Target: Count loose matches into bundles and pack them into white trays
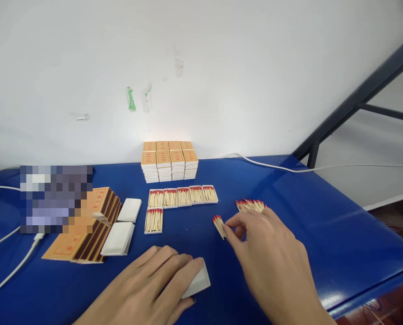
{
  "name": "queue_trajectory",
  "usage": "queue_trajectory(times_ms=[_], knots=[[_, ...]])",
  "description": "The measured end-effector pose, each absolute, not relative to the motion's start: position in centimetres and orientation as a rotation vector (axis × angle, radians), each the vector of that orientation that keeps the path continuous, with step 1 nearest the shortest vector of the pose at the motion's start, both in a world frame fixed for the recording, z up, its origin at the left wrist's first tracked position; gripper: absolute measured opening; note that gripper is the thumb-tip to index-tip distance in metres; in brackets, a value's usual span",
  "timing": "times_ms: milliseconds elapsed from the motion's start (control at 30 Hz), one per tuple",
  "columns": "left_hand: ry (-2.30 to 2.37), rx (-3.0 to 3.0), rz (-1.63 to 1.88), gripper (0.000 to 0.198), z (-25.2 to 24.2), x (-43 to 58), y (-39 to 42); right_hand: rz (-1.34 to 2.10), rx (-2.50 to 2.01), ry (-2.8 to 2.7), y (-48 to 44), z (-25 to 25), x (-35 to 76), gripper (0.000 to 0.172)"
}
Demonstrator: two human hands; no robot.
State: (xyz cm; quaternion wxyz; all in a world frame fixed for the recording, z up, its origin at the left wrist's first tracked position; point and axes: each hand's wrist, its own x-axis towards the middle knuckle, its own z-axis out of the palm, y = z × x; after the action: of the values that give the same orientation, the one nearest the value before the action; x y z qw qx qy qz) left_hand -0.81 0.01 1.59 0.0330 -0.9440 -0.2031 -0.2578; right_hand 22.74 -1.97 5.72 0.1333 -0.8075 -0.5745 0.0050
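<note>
My left hand is closed round a white matchbox tray, low at the front of the blue table. To the right, the thumb and forefinger of my right hand pinch a small bunch of matches, red heads pointing away from me. Just beyond that hand lies a loose pile of matches, partly covered by my knuckles. Filled matchbox trays stand in a row ahead, with one more filled tray in front of the row's left end.
Closed matchboxes are stacked against the wall. On the left are white trays, flattened matchbox sleeves, a pixelated patch and a white cable. Another cable crosses the back right; a dark metal frame rises there.
</note>
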Motion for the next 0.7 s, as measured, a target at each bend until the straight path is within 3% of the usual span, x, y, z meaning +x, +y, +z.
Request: queue_trajectory(times_ms=[467,700], knots=[[-0.640,-2.881,-0.812,0.036,1.8,-0.6,0.2,0.052,-2.292,-1.518,-2.8,4.9,23.8,0.015],[-0.624,-2.879,-0.805,0.035,1.6,-0.7,0.0,0.098,-2.030,-1.792,-1.8,3.4,23.7,0.017]])
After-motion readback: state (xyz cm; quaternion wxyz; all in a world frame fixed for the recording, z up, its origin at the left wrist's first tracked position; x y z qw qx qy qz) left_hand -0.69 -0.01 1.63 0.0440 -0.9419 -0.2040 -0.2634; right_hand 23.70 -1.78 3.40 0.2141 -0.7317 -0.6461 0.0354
